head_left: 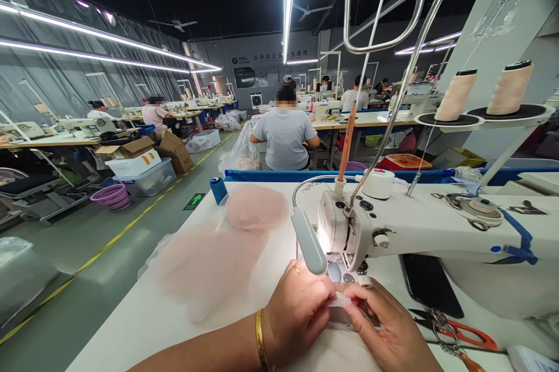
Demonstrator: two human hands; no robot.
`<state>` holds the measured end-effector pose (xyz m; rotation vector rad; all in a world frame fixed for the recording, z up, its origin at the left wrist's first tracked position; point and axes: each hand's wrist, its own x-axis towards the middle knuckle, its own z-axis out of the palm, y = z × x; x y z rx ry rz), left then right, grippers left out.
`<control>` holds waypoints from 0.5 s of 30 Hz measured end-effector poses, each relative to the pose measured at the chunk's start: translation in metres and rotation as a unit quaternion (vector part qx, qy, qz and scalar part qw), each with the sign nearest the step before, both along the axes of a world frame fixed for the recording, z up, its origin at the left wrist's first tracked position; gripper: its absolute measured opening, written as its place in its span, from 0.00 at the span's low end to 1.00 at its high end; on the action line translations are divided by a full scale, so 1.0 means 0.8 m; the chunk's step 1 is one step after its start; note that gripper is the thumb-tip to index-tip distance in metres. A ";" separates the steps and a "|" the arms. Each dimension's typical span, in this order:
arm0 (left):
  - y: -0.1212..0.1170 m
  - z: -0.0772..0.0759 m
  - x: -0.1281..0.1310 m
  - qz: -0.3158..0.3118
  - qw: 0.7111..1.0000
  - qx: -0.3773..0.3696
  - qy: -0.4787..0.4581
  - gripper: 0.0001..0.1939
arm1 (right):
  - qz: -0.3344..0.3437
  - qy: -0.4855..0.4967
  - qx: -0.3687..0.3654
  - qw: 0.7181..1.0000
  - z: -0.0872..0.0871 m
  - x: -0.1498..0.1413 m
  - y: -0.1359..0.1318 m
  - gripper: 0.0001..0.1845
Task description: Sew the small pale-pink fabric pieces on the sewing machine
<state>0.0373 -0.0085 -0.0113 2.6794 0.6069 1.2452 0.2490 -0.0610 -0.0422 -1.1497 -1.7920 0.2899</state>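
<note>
My left hand (301,302), with a ring and a gold bangle, is closed in a pinch on thin, pale sheer fabric (338,302) just in front of the sewing machine's needle area. From the other side my right hand (379,314) grips the same fabric between thumb and fingers. The white sewing machine (345,226) stands right above both hands, its small light glowing beside the needle. A grey lamp head (309,242) partly covers the view over my left hand. More fabric hangs below toward my lap. Sheer pink fabric (213,267) lies in a heap to the left.
On the right of the table lie a black phone (430,284) and orange-handled snips (469,331) beside keys. Two thread cones (456,95) stand on a holder. A blue thread spool (218,190) sits at the table's far left. Ahead, a person (286,133) sits facing away.
</note>
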 end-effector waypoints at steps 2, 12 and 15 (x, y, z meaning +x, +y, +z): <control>-0.001 0.002 0.001 -0.007 1.000 -0.007 -0.007 0.12 | 0.003 -0.008 -0.003 1.000 0.000 0.002 0.000 0.12; 0.000 0.009 0.000 -0.032 0.998 -0.052 0.000 0.19 | 0.027 -0.031 0.031 0.999 -0.004 0.007 0.001 0.08; 0.002 0.006 0.001 -0.025 0.999 -0.030 -0.006 0.10 | 0.031 -0.035 0.042 0.998 -0.010 0.006 0.003 0.06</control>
